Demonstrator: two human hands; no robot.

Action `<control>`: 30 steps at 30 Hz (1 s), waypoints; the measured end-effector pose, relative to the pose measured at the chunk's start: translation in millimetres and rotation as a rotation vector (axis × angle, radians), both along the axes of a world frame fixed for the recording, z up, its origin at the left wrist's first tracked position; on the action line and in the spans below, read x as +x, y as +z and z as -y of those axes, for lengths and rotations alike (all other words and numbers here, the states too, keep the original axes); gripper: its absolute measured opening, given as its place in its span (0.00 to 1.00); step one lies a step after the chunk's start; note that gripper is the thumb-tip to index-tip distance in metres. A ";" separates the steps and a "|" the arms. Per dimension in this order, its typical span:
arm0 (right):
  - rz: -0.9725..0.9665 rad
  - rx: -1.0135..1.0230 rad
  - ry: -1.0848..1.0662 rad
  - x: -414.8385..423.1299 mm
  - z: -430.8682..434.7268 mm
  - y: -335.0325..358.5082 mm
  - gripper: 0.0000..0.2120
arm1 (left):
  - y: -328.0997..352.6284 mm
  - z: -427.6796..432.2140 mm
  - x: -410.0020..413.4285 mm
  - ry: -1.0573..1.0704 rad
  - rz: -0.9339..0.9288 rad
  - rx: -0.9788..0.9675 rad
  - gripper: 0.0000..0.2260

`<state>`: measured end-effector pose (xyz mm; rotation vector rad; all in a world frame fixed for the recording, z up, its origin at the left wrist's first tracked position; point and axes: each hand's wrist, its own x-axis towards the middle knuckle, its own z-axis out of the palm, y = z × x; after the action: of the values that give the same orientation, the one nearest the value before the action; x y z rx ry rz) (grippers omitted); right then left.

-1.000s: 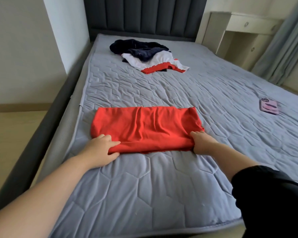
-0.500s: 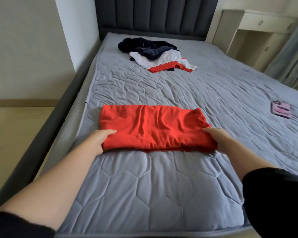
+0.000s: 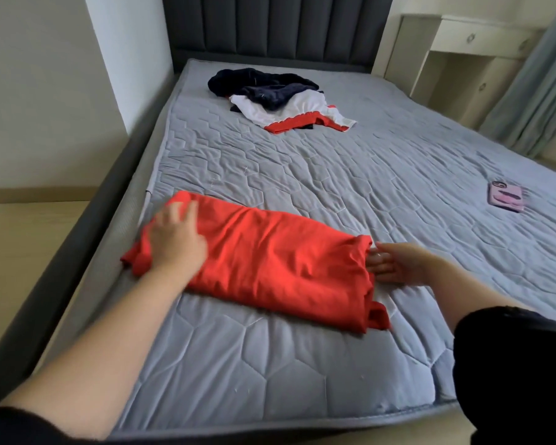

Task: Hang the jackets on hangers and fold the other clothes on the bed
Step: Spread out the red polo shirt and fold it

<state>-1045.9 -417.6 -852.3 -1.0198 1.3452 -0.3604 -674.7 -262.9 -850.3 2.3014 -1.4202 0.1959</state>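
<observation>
While the red garment point(image 3: 264, 268) lies folded into a band across the middle of the frame, on the near part of the bed point(image 3: 270, 364), your left hand point(image 3: 177, 242) rests flat on its left end, fingers spread, likely to pin it. Your right hand point(image 3: 395, 263) meets the right edge, fingers straight and close together, seemingly ready for another fold. The unfolded pile point(image 3: 280, 97) waits at upper centre; a pink phone point(image 3: 506, 197) lies at right.
</observation>
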 end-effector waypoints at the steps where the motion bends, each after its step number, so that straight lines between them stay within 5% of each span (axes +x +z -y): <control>1: 0.034 -0.085 -0.076 1.3 3.2 -1.9 0.11 | -0.8 3.5 -26.1 -0.169 0.024 -0.027 0.24; 4: 0.036 -0.275 -0.064 15.4 1.7 -0.7 0.23 | -4.8 4.4 -110.4 -0.592 -0.040 -0.009 0.16; 7: -0.230 -0.457 0.111 30.5 -2.7 -1.7 0.25 | -10.9 -2.6 -170.0 -0.756 -0.151 0.030 0.16; 12: -0.419 -0.728 0.061 38.9 1.5 0.9 0.17 | -21.9 -9.9 -197.8 -0.684 0.004 0.200 0.30; 18: -0.555 -0.860 -0.020 32.3 6.9 6.6 0.11 | -30.4 -14.3 -203.1 -0.774 0.094 0.161 0.38; 21: -0.629 -0.805 -0.089 27.9 7.9 5.0 0.10 | -28.7 -15.0 -205.5 -0.843 0.165 0.136 0.36; 25: -0.669 -0.627 0.176 25.4 5.1 -2.7 0.04 | -28.5 -14.0 -204.4 -0.857 0.152 0.155 0.33; 28: -0.917 -1.042 0.327 14.5 2.8 -2.7 0.17 | -26.7 -15.4 -204.2 -0.821 -0.043 0.060 0.26; 30: -0.978 -1.250 0.437 9.9 -1.1 -0.7 0.18 | -23.9 -15.6 -203.3 -0.783 -0.156 -0.009 0.20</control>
<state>-1035.9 -416.5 -853.0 -2.7363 1.6388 -0.3710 -878.0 -247.3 -874.2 1.5486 -2.0820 -0.2080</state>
